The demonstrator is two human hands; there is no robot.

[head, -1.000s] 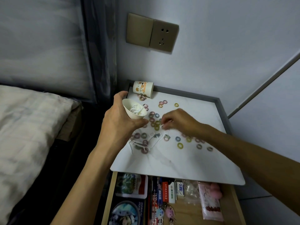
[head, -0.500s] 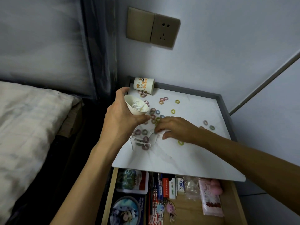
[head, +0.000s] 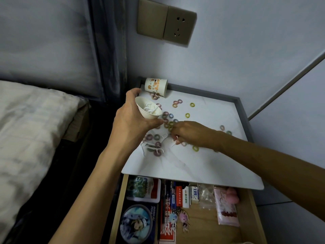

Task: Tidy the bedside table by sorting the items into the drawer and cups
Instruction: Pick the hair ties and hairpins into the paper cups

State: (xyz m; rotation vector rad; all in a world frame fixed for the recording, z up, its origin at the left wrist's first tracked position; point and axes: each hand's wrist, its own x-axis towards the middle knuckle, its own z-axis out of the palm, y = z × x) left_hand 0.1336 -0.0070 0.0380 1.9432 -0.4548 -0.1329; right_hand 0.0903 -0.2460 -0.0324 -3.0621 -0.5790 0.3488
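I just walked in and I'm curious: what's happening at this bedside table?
A person is sorting clutter on the table. Their left hand holds a small white cup with white picks in it, raised above the tabletop. Their right hand is down among the coloured rings and seems to pinch another pick. More picks and many rings lie scattered on top. A printed cup sits at the back corner, and the drawer below is open with items inside.

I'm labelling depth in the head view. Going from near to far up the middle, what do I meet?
Nearest first: open drawer → loose floss picks → right hand pinching one → white cup held in the left hand → printed cup → wall socket.
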